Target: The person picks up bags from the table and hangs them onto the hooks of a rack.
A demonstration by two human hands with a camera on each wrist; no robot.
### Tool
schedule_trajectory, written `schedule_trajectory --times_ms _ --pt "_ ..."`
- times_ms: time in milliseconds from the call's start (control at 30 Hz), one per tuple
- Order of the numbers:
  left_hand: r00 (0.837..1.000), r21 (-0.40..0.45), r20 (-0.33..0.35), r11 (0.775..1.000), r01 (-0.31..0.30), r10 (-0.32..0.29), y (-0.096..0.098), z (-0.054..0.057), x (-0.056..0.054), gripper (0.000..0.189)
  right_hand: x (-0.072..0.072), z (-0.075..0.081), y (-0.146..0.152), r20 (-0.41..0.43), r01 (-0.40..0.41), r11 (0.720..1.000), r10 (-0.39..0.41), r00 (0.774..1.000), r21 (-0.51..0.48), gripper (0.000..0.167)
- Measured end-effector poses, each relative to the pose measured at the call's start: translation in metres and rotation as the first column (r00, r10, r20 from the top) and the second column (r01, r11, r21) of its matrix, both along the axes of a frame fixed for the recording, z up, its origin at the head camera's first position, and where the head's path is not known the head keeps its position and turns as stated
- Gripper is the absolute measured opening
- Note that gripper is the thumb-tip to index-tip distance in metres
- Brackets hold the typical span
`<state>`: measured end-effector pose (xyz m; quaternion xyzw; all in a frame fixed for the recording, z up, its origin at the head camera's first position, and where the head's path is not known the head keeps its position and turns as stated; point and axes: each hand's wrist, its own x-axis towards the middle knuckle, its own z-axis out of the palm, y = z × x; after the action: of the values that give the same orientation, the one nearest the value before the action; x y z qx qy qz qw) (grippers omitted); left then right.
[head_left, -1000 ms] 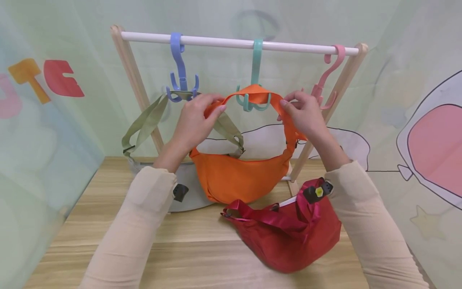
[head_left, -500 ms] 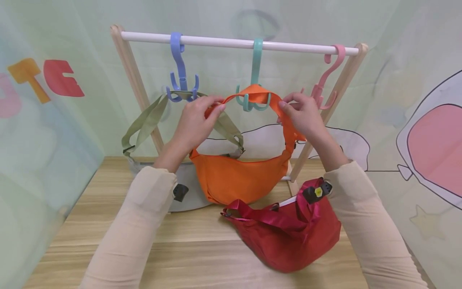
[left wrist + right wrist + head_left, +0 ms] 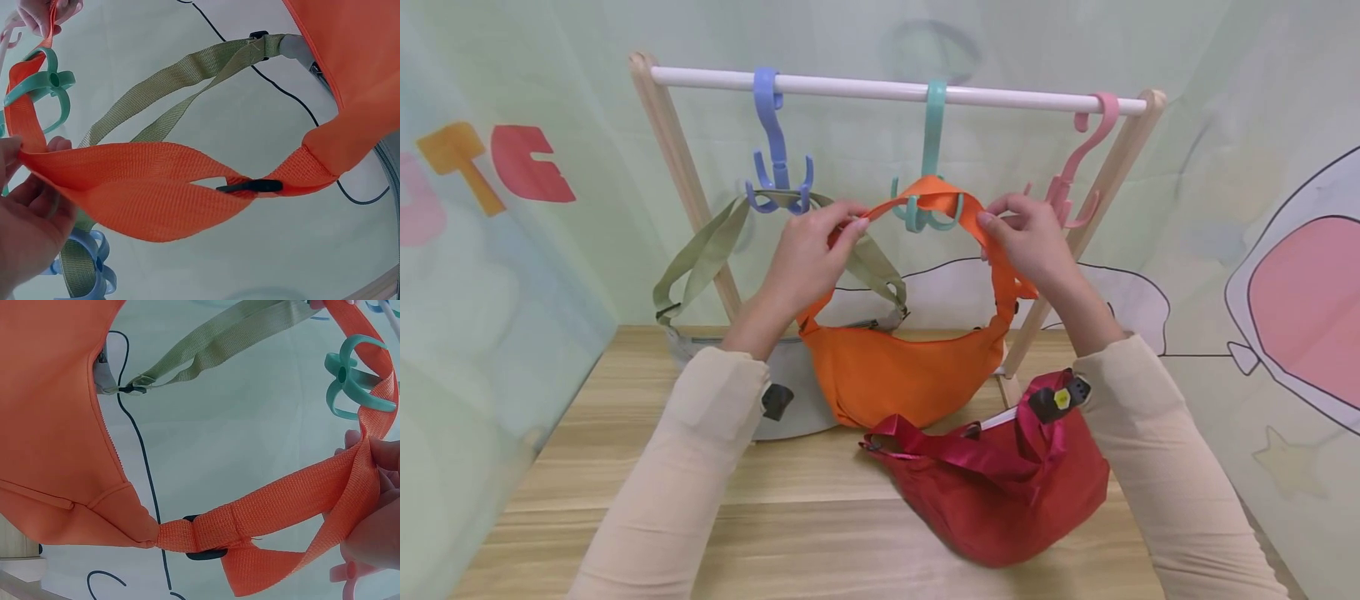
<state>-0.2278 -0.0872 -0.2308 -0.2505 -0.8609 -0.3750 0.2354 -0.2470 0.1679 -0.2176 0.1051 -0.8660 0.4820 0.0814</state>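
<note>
Pinches orange strap in left grip and right grip, either side of green hook, with middle span among its prongs, upper centre of the frame; holds orange bag mid-frame, partly in front of grey bag; has red bag lying on worktop, lower right.

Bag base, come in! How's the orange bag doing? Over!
Left hand, right hand: pinching orange strap. Strap runs through green pronged hook, orange bag below. Red bag on table in front, not blocking the hook.
</note>
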Motion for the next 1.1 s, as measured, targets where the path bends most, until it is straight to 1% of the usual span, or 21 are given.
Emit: schedule_trajectory --times_ms 467,633,767,1000,1100 --pt "1.0 -0.003 0.0 1.0 0.012 -0.012 0.0015 0.0004 0.0028 0.019 0.001 0.0001 -0.0008 0.012 0.007 0.999 -0.007 1.0 0.047 0.024" --pt "1.0 -0.007 0.003 1.0 0.009 -0.009 0.0016 -0.0003 0.0038 0.019 0.0009 0.0002 -0.0007 0.024 0.001 0.999 -0.002 1.0 0.046 0.025" --pt "1.0 -0.01 0.001 1.0 0.016 -0.016 0.0015 -0.0026 0.0022 0.019 0.0008 0.0004 -0.0006 0.032 0.001 0.999 -0.002 0.999 0.046 0.025" --pt "1.0 -0.009 0.006 0.999 0.031 -0.031 0.002 -0.0041 0.0017 0.019 -0.0003 -0.0013 -0.0001 0.029 0.0 0.999 -0.001 1.0 0.043 0.025" --pt "1.0 -0.013 0.015 1.0 0.028 -0.028 0.0023 -0.0044 0.0017 0.019 -0.0007 -0.0021 0.0 0.03 -0.001 0.999 0.0 1.0 0.035 0.024"
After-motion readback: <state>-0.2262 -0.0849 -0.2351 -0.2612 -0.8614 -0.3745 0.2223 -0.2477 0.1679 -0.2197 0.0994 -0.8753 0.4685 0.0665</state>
